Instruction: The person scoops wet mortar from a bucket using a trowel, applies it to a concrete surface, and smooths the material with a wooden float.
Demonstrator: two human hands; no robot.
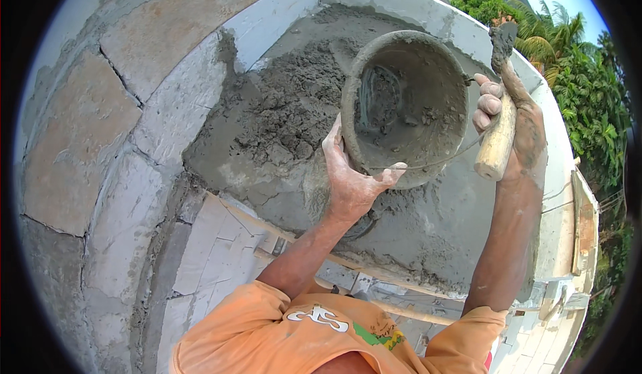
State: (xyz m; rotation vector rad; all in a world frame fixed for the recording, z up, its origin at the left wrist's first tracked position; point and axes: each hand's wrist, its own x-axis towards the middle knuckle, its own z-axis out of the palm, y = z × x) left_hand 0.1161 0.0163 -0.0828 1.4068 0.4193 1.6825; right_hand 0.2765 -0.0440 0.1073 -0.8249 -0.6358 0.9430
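A mortar-coated bucket (438, 83) is tipped with its mouth toward me, and some wet mortar clings to its inside wall and bottom. My left hand (354, 185) grips its near-left rim, thumb along the near edge and fingers round the outer side. In my right hand (523, 116) is a trowel (497, 140), held by its pale wooden handle, its mortar-covered blade pointing away from me. The fingertips of that hand come close to the bucket's right side, where its thin wire handle joins. Beneath the bucket, a rough heap of wet mortar (287, 106) lies on a smoother grey surface.
Low pale block walls (414, 6) border the mortar bed at the back and right. On the left runs a broad wall top of cracked slabs (80, 140). A wooden edge (401, 273) crosses in front of me, above lighter blockwork. Trees (595, 100) stand beyond the right wall.
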